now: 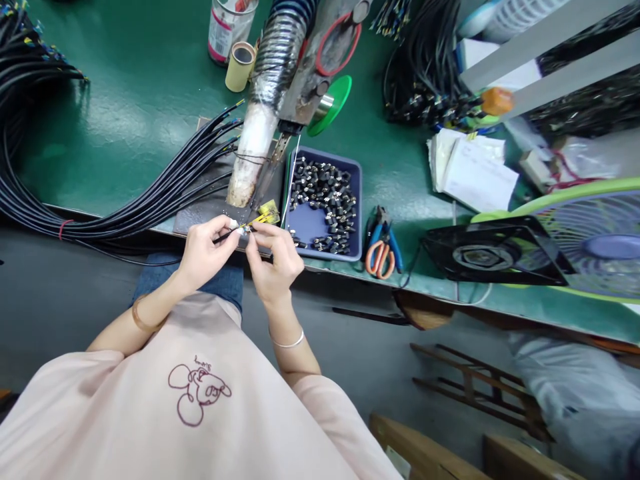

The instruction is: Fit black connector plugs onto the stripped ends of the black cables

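Top (245,413) is pale pink; maroon mouse-outline print (201,393), lettering (203,364) at its 12 o'clock. From print: blue jeans (229,285) at 12, brown bangle (139,316) 10–11, silver bangle (290,345) 2.

Left hand (210,248) and right hand (276,259) in facing pinches

Black cables (107,225), purple-blue tray (307,220), green tabletop (150,60), pink shirt (260,407) with maroon line drawing (205,392)
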`<state>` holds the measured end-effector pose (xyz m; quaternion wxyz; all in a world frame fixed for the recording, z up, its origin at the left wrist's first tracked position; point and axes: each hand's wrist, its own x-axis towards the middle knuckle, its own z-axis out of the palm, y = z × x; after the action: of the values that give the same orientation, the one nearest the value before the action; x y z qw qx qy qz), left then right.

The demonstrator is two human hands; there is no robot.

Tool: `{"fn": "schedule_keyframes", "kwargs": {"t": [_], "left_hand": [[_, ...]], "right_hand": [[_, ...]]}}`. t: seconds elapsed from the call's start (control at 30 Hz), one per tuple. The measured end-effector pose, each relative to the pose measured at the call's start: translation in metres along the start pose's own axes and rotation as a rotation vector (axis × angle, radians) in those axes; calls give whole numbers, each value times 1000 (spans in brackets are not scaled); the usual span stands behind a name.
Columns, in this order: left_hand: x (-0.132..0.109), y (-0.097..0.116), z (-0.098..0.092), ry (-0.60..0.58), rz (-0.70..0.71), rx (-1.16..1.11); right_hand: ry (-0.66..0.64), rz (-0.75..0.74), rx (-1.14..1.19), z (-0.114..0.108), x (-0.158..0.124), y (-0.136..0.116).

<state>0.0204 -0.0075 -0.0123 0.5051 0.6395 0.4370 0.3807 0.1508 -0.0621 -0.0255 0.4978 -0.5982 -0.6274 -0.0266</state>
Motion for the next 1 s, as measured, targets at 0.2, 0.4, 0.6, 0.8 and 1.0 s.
{"fn": "schedule_keyframes", "kwargs": {"t": [0.2, 0.4, 0.6, 0.8, 1.0], "left_hand": [[4, 0, 0, -9, -15, -18], [6, 1, -2, -13, 14, -10], [7, 0, -2, 19, 49, -6], [7, 0, -2, 29, 35, -14], [6, -3, -5, -28, -28, -28]], "right_hand": [[15, 13, 29, 0, 6, 0], [5, 57, 67, 1, 9, 2], [8, 61, 80, 3, 10, 2], [21, -3, 73, 2, 11, 1], [-34, -99, 40, -1, 8, 2]]}}
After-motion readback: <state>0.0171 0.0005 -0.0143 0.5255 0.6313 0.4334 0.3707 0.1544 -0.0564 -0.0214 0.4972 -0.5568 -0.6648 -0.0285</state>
